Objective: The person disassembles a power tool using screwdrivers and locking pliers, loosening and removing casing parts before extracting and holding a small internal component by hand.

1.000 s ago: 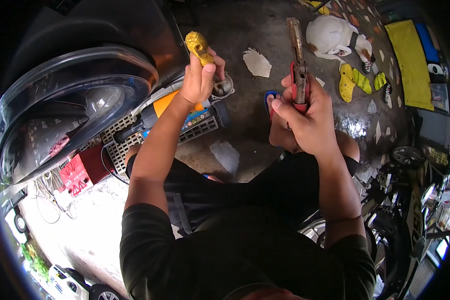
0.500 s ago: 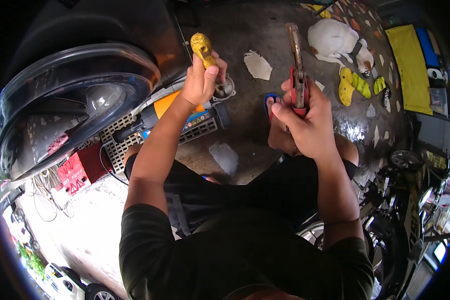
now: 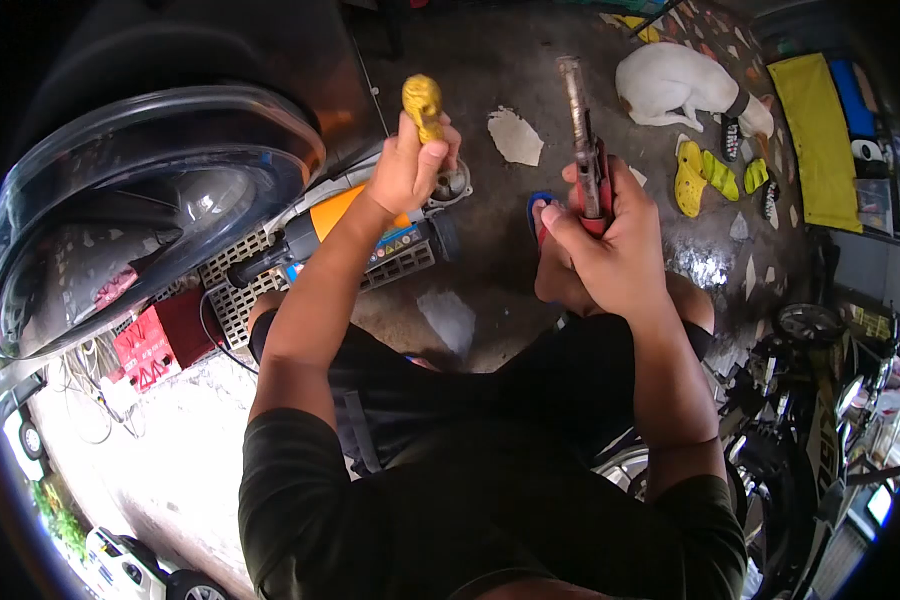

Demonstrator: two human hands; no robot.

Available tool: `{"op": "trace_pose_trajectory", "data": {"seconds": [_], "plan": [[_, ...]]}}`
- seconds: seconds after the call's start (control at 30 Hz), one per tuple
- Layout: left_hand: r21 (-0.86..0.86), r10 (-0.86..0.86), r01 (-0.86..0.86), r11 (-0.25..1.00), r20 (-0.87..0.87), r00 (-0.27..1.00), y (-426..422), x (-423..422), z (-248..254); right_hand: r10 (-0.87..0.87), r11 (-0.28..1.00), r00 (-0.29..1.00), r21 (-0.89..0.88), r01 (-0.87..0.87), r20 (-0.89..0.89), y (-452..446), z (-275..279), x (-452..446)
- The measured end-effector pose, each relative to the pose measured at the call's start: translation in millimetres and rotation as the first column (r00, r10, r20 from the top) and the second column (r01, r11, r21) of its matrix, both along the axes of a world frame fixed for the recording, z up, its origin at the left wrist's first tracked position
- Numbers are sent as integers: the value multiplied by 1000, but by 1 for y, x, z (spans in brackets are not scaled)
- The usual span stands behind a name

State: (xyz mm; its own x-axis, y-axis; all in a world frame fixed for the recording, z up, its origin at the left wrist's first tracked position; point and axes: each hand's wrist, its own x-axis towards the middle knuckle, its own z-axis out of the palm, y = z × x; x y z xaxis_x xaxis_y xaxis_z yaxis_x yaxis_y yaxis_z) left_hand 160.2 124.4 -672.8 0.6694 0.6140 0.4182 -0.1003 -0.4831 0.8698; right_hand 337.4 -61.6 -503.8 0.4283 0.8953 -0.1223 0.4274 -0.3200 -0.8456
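Observation:
My left hand (image 3: 410,168) grips a lumpy yellow piece (image 3: 423,105) with dark hollows in its face, held upright. Its exact kind is not clear. Below and beside that hand lies an orange, blue and black machine (image 3: 345,215), partly hidden by my forearm. A round metal part (image 3: 455,187) shows just past my fingers. My right hand (image 3: 610,225) is closed around a red-handled tool with a long, rusty metal head (image 3: 576,105) pointing away from me. My thumb rests along its near side. The two held things are well apart.
A white dog (image 3: 675,82) lies curled on the floor beside yellow clogs (image 3: 689,180). A motorcycle (image 3: 795,440) stands close on my right. A large glossy dark rounded body (image 3: 160,170) fills the left, above a red box (image 3: 160,340) and cables.
My left hand and the yellow piece have shifted slightly right. The tool in my right hand has turned a little, its tip swinging left and nearer. The dog's head has moved.

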Motion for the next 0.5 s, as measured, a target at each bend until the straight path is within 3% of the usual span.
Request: {"op": "trace_pose_trajectory", "data": {"seconds": [0.13,0.2,0.27,0.3,0.37,0.4,0.47,0.5], "plan": [[13,-17,17,1000,-44,999,1,0,0,30,989,859,109,-100,511,8,20,12],[-7,-24,24,1000,-78,997,0,-1,4,-76,977,810,206,-56,581,9,67,8],[8,-5,6,1000,-109,994,1,-1,-4,-301,931,733,356,87,610,10,115,2],[12,1,1,1000,-124,992,0,-1,-8,-368,859,753,510,50,546,8,132,11],[71,9,2,997,-154,988,3,-1,-14,-309,686,857,721,-99,412,16,143,44],[72,20,-10,997,-149,989,3,1,-16,-241,678,867,715,-171,436,19,131,55],[-25,-3,0,1000,-126,992,-2,-4,-2,16,834,765,413,-365,644,22,56,63],[-29,0,-5,1000,-162,987,-9,-7,2,192,964,688,-5,-265,700,25,33,23]]}}
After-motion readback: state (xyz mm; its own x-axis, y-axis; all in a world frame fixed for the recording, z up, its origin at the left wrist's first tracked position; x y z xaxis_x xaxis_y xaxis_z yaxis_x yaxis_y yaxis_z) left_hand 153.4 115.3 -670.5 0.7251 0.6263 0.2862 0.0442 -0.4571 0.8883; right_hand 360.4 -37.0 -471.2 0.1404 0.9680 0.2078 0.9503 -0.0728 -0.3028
